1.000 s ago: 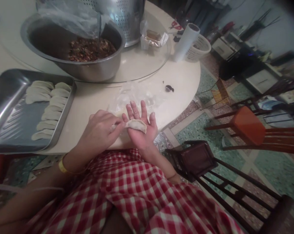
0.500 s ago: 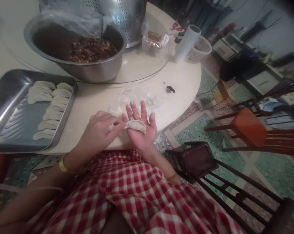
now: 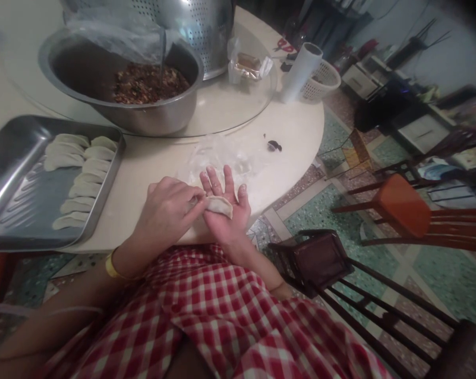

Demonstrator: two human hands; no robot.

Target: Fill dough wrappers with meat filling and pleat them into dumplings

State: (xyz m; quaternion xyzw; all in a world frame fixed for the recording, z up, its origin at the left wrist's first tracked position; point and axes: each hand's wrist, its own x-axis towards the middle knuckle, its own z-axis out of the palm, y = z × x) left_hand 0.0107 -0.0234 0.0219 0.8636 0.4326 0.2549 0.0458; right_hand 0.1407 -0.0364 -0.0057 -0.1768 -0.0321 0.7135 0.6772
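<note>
A half-moon dumpling (image 3: 221,207) with a pale, floured wrapper lies across the palm of my right hand (image 3: 230,223). That hand faces up, its fingers spread and dusted with flour. My left hand (image 3: 169,206) pinches the dumpling's near-left end between thumb and fingertips; the pinched end is partly hidden. Left of my hands, several finished dumplings (image 3: 85,189) lie in two columns in a metal tray (image 3: 9,210). Behind them, a large steel bowl (image 3: 155,118) holds dark chopped filling (image 3: 143,84) with a utensil handle standing in it.
A crumpled clear plastic sheet (image 3: 218,152) lies on the table beyond my hands. A glass turntable (image 3: 222,116) carries the bowl, a perforated steel pot (image 3: 198,31) and a wrapped package (image 3: 249,64). A plastic roll (image 3: 303,71) and basket (image 3: 323,81) stand at the right edge. Chairs (image 3: 404,205) are on the right.
Both hands have shifted slightly, with my right hand and the dumpling a little to the left. My left fingers have closed in more around the dumpling's end.
</note>
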